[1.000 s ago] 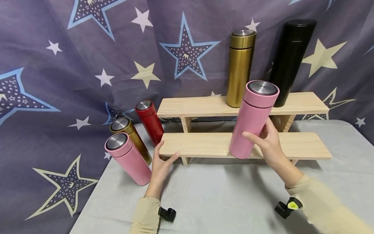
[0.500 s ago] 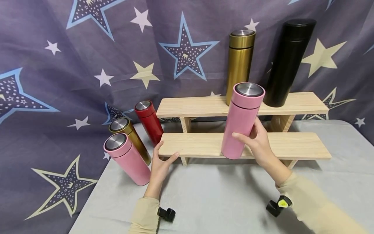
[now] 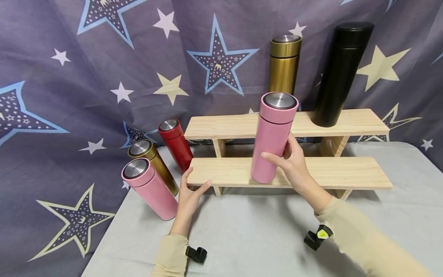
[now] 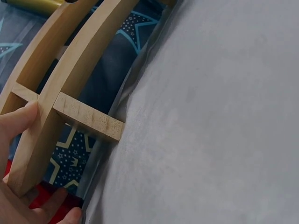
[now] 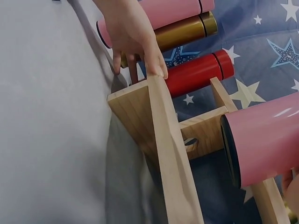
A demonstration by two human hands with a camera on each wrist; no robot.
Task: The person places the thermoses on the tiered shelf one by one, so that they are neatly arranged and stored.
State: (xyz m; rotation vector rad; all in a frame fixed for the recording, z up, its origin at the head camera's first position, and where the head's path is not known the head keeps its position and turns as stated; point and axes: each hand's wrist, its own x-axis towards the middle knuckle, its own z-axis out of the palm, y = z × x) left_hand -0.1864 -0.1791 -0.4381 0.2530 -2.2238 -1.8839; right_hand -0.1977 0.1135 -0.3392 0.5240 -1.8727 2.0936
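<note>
Pink flask (image 3: 271, 140) held apart from the lower board (image 3: 346, 171)

The right hand (image 3: 294, 165) wraps the flask's lower half; it hangs nearly upright. The left hand (image 3: 188, 200) grips that board's left end between thumb and fingers. Behind rises a tall gold flask (image 3: 284, 69), near a black flask (image 3: 340, 75) on the upper board (image 3: 221, 125). At left stand a red flask (image 3: 177, 146), a short gold flask (image 3: 162, 169) and another pink flask (image 3: 155, 194).

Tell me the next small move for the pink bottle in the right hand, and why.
Probably lower the held pink bottle onto the lower shelf: the right hand holds it roughly upright, its base seems clear of the wood, and the left hand grips that shelf's left end.
</note>
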